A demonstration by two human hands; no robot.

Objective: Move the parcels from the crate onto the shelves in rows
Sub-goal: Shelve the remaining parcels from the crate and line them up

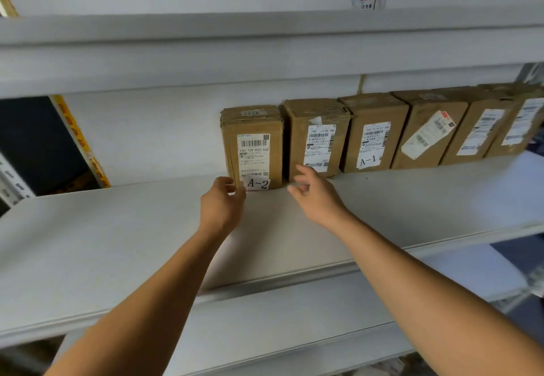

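Placing step: the A-2 parcel (252, 147) is standing at the row's left end, along the shelf's (117, 237) back edge.
Both hands are hovering just before it, holding nothing: left hand (221, 202) loosely curled, right hand (316, 196) spread; the next move likely calls for another parcel from the crate.

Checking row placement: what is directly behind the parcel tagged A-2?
Behind the A-2 parcel only the white back wall shows, above and left of it. The strip directly behind is covered by the parcel itself, so contact cannot be told.

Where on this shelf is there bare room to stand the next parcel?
Bare shelf lies left of the A-2 parcel, up to the back wall. Rightward the row stands box beside box. The left hand and right hand hover before the A-2 parcel.
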